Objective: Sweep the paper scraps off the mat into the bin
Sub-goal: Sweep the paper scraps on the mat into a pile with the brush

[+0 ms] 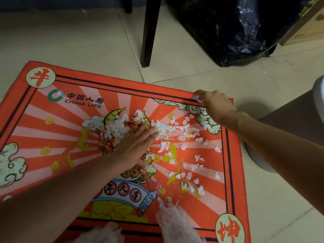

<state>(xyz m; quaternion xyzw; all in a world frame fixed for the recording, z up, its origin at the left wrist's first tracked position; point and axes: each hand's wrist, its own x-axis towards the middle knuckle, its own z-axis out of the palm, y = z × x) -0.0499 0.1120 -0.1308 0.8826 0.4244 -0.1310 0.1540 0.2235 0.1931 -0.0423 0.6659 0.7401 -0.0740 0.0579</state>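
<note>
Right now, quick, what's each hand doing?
Left hand: open, fingers flat on the white paper scraps.
Right hand: fingers pinching the far corner of the red patterned mat.

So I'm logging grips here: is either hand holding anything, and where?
Right hand pinches the mat at its far right corner; left hand lies flat, holding nothing.

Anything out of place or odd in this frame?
Torn white paper scraps are strewn across the centre and right of the red mat. The left hand lies flat among them; the right hand grips the mat's far right corner. Nothing looks damaged.
</note>
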